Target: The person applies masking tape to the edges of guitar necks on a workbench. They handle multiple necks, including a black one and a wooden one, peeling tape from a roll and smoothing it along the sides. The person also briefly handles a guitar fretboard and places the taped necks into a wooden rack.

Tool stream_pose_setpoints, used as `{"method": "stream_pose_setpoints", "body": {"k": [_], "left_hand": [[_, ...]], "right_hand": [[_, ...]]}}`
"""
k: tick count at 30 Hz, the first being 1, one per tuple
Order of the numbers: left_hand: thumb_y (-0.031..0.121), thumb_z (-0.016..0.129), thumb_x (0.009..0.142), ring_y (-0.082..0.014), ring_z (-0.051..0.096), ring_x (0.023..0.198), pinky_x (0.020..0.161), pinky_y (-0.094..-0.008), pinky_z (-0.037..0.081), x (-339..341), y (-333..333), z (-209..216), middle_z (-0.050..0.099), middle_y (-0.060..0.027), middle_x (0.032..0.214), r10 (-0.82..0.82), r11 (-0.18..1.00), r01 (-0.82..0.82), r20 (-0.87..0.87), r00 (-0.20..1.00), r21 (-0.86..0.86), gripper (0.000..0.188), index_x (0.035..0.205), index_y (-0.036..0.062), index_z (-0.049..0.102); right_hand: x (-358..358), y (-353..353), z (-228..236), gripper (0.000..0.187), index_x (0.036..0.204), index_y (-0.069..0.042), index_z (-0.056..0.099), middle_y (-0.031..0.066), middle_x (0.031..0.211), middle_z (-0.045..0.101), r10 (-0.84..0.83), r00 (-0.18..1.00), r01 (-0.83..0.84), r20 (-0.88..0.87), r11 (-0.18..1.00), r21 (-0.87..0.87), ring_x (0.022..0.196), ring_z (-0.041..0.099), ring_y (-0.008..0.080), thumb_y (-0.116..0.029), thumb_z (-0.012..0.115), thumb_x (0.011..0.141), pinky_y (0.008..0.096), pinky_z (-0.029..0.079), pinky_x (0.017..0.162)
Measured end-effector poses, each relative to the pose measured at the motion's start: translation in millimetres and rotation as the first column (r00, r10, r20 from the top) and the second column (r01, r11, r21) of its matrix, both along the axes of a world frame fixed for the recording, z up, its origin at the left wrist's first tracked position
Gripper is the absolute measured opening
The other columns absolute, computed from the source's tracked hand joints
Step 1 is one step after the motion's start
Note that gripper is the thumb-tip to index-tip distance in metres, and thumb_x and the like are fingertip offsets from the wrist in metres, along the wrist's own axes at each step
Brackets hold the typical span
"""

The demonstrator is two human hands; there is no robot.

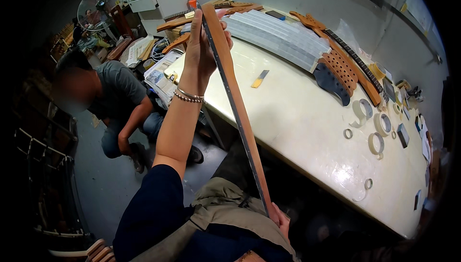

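Observation:
A long wooden guitar neck (235, 96) with a dark fingerboard edge stretches from the upper middle down toward my waist. It is tilted, seen nearly from its side. My left hand (201, 46) is wrapped round its far end, thumb on the near side and fingertips showing beyond the wood. Bracelets circle that wrist. At the lower end my right hand (282, 219) grips the neck, with most of its fingers hidden. On the cream table beyond lies a small scraper-like blade with a yellow end (259, 79), touched by neither hand.
Along the cream table's (297, 113) back lie grey-white strips (278, 36), more guitar necks (355, 50) and a perforated brown piece (340, 70). Tape rolls (376, 143) sit at the right. A person (122, 91) crouches on the floor to the left. A fan (100, 5) stands behind.

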State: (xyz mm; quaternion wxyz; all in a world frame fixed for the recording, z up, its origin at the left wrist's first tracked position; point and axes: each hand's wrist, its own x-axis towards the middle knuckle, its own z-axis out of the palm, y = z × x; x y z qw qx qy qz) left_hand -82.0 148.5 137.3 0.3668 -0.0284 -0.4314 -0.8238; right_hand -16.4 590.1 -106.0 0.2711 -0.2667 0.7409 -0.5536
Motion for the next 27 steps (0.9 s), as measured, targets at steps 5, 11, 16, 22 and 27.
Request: {"method": "stream_pose_setpoints", "body": {"k": [5, 11, 16, 22, 27], "left_hand": [[0.057, 0.056, 0.083, -0.0116, 0.056, 0.069, 0.066, -0.0273, 0.05, 8, 41, -35, 0.054, -0.0028, 0.08, -0.058, 0.998, 0.058, 0.042, 0.997, 0.004, 0.081, 0.134, -0.0031, 0.033], [0.048, 0.061, 0.083, -0.0124, 0.057, 0.069, 0.07, -0.0296, 0.052, 21, 139, -120, 0.055, -0.0029, 0.077, -0.303, 0.953, 0.298, 0.138, 0.943, 0.055, 0.087, 0.14, -0.0035, 0.02], [0.036, 0.071, 0.079, -0.0253, 0.063, 0.09, 0.089, -0.0429, 0.049, 44, 176, -137, 0.059, -0.0129, 0.098, -0.464, 0.876, 0.481, 0.229, 0.855, -0.02, 0.089, 0.141, 0.0004, 0.018], [0.054, 0.018, 0.094, -0.0404, 0.048, 0.118, 0.098, -0.0468, 0.042, -12, 97, -18, 0.039, -0.023, 0.136, -0.215, 0.924, 0.206, 0.005, 0.977, -0.321, 0.071, 0.139, -0.0003, 0.024], [0.053, 0.021, 0.094, -0.0371, 0.05, 0.117, 0.094, -0.0457, 0.046, -14, 47, 34, 0.047, -0.0237, 0.129, -0.11, 0.967, 0.109, 0.007, 0.994, -0.229, 0.073, 0.132, -0.0079, 0.034]], "right_hand": [[4, -16, 8, 0.053, 0.127, -0.001, 0.052, 0.006, 0.088, 0.063, -0.05, 0.999, 0.051, 0.004, 0.999, -0.003, 0.075, 0.057, 0.0097, -0.012, 0.068, 0.077, 0.0248, 0.046, 0.069], [-10, -38, -2, 0.054, 0.127, -0.002, 0.052, 0.0107, 0.098, 0.064, -0.136, 0.984, 0.143, 0.116, 0.988, -0.057, 0.08, 0.059, 0.011, -0.005, 0.067, 0.075, 0.024, 0.045, 0.072], [-23, -46, 9, 0.049, 0.125, 0.004, 0.049, 0.0124, 0.096, 0.065, 0.097, 0.901, 0.046, 0.423, 0.948, -0.314, 0.072, 0.06, 0.0128, -0.012, 0.066, 0.081, 0.0247, 0.048, 0.066], [-22, 7, -12, 0.056, 0.098, 0.006, 0.058, 0.0084, 0.08, 0.064, -0.182, 0.895, 0.244, 0.408, 0.964, -0.107, 0.069, 0.06, 0.014, -0.048, 0.063, 0.083, 0.0278, 0.048, 0.061], [-17, 54, -56, 0.078, 0.102, 0.003, 0.054, 0.0058, 0.084, 0.061, -0.228, 0.943, 0.236, 0.245, 0.972, -0.004, 0.08, 0.057, 0.0137, -0.067, 0.065, 0.069, 0.0296, 0.046, 0.07]]}}
